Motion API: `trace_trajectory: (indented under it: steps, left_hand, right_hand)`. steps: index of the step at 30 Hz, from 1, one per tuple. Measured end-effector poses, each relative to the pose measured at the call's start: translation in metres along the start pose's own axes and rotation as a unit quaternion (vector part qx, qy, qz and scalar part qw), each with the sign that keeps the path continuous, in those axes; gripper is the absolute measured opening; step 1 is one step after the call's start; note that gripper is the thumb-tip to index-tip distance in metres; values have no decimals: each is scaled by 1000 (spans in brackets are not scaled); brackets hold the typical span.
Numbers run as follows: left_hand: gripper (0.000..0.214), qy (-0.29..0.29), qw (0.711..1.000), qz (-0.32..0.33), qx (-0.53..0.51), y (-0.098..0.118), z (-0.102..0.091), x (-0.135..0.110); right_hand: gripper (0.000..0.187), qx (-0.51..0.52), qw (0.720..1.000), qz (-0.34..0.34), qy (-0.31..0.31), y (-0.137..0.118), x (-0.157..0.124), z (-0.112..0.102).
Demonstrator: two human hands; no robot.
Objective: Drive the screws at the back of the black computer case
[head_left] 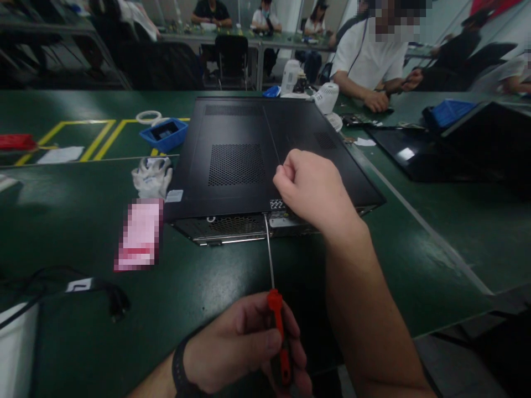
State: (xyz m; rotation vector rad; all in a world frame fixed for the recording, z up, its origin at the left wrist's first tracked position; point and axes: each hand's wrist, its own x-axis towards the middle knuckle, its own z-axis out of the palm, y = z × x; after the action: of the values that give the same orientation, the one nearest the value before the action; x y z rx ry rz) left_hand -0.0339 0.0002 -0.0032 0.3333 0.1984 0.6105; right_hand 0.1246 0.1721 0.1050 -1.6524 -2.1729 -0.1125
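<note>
My left hand (244,342), with a dark band on its wrist, is closed around the red and black handle of a screwdriver (270,260). Its long metal shaft points away from me, and the tip meets the near edge of a black computer case (236,124) lying flat on the bench. My right hand (313,185) is over the front part of the case, fingers curled in and thumb pressed against them. Whatever those fingers may hold is hidden. Perforated metal and slots show on the case's near side.
Left of the case are a work glove (152,176), a blurred pink item (140,235) and a blue bin (165,134). Black cables (118,301) lie at lower left. A dark flat panel (398,146) rests at right. A person in a white shirt works across the bench (448,232).
</note>
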Motion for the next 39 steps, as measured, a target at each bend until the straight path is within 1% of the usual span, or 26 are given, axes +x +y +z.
trace_trajectory:
  steps: [4,9,14,19,21,23,25,27,32,34,37,39]
  left_hand:
    - [28,5,1000,-20,-10,5,4,-1]
    - [24,1,1000,-13,-2,5,6,0]
    - [23,-5,1000,1,5,-2,0,1]
    - [35,-17,1000,19,-12,-8,-7,2]
    - [32,-19,999,24,-18,-6,-6,2]
    - [26,-15,1000,13,-17,-3,-2,2]
    - [29,-9,1000,-8,-11,1,2,1]
    - [32,-7,1000,-17,-8,3,5,1]
    - [24,-15,1000,18,-7,-4,-1,3]
    - [25,-20,999,27,-6,-6,-4,4]
    - [23,-27,999,31,-5,-6,-3,3]
    - [24,-22,1000,19,-6,-2,0,2]
  right_hand:
    - [24,-38,999,28,-6,6,-1,-3]
    - [27,-69,997,33,-16,2,0,0]
    - [25,-63,997,36,-15,0,0,1]
    - [24,-58,998,34,-13,2,0,0]
    - [25,-56,998,36,-16,2,0,0]
    - [25,-55,998,37,-14,2,0,0]
    - [25,-53,998,38,-9,2,0,0]
    - [26,-52,998,39,-6,2,0,0]
    - [25,-50,998,38,-10,2,0,0]
    - [25,-49,998,37,-9,3,0,0]
    - [25,-47,998,37,-7,2,0,0]
    - [25,-46,998,37,-8,2,0,0]
